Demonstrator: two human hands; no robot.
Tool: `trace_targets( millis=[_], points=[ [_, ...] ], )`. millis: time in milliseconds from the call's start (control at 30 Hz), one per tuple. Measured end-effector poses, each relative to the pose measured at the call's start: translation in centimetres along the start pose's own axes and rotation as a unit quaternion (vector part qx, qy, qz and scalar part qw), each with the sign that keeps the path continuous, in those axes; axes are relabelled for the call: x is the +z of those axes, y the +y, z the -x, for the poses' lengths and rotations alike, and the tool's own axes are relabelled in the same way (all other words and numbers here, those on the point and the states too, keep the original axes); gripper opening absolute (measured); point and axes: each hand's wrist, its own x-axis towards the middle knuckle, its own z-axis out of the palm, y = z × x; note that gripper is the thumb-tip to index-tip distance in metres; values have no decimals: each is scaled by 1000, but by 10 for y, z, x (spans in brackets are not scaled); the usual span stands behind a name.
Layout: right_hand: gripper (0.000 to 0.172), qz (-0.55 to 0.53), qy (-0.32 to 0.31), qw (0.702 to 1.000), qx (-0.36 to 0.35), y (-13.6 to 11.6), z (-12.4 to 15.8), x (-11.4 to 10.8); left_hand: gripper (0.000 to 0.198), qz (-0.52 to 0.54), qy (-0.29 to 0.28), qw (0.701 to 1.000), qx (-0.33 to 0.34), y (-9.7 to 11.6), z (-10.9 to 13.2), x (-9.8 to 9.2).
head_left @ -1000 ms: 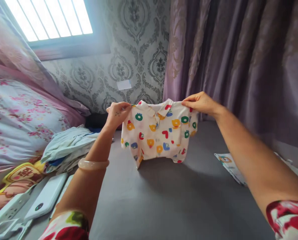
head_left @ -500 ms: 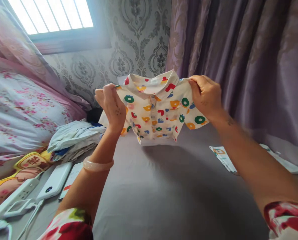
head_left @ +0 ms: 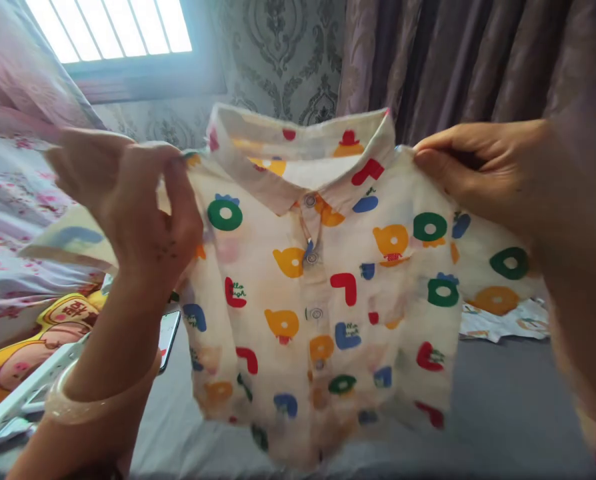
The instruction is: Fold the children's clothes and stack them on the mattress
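Observation:
A small cream button-up shirt [head_left: 288,280] with a collar, short sleeves and colourful printed shapes hangs upright between my hands, its buttoned front facing me. My left hand [head_left: 138,200], closed, pinches it at the shoulder on the left of the view. Fingers and thumb of my right hand [head_left: 483,163] are shut on the opposite shoulder. A pale bangle [head_left: 93,400] circles my left wrist. The lower hem hangs above the grey sheet [head_left: 503,413] and is slightly blurred.
At the left lie a yellow cartoon pillow [head_left: 43,340], a white power strip [head_left: 28,393] and a phone [head_left: 169,337] partly behind my arm. Folded printed cloth [head_left: 513,320] lies behind the right sleeve. A purple curtain [head_left: 448,73] hangs at the back right.
Both hands have brought the shirt much closer to the camera and spread farther apart. The shirt now hangs fuller and covers the pile of clothes at the left.

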Motion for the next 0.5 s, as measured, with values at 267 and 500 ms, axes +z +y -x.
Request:
trace_targets(
  millis=[267, 500],
  points=[
    [30, -27, -209, 977, 17, 75, 32, 117, 22, -102, -114, 988, 15, -62, 67, 95],
    [38, 143, -343, 928, 38, 117, 106, 227, 32, -136, -293, 946, -33, -124, 164, 176]
  ],
)
